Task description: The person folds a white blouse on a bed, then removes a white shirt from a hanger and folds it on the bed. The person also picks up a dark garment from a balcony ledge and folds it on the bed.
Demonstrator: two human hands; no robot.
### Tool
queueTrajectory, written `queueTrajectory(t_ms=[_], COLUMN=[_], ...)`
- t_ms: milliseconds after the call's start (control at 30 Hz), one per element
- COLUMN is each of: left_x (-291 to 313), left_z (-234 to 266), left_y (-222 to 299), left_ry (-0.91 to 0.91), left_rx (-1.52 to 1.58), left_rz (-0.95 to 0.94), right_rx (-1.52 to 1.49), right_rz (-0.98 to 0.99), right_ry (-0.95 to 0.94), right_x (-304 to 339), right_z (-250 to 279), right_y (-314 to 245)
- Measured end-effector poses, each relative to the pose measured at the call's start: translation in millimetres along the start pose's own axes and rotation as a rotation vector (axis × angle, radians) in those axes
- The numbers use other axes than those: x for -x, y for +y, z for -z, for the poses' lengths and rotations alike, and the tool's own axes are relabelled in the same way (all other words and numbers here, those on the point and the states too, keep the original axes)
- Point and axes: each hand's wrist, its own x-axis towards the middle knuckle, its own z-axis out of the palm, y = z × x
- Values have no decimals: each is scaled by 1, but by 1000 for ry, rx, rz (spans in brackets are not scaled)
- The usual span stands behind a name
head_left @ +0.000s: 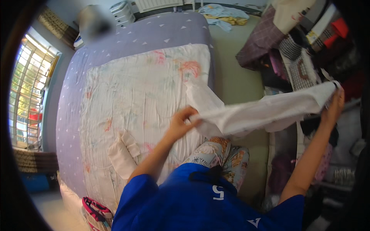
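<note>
A white garment is stretched in the air between my hands, over the right edge of the bed. My left hand pinches its left end. At the far right, my right hand grips the other end, where a small dark patch shows at the edge. Part of the cloth hangs in loose folds below and beyond my left hand. Its exact cut cannot be made out. Left of my legs, a folded pale cloth lies on the bed, close to my left forearm.
A crinkled white floral sheet covers part of the purple bed. To the right, an open wardrobe or shelf is crowded with clothes. Blue and yellow cloths lie on the floor beyond. A pink-and-black bag is at lower left.
</note>
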Motion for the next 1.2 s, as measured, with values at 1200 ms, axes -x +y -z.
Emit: queueTrajectory(t_ms=[1200], left_x=[-33], left_z=[79], left_y=[202], left_ry=[216], left_rx=[272], left_rz=[-472], right_rx=[-177], right_rz=[179], right_ry=[-276], right_x=[69], right_z=[-80], right_y=[-232])
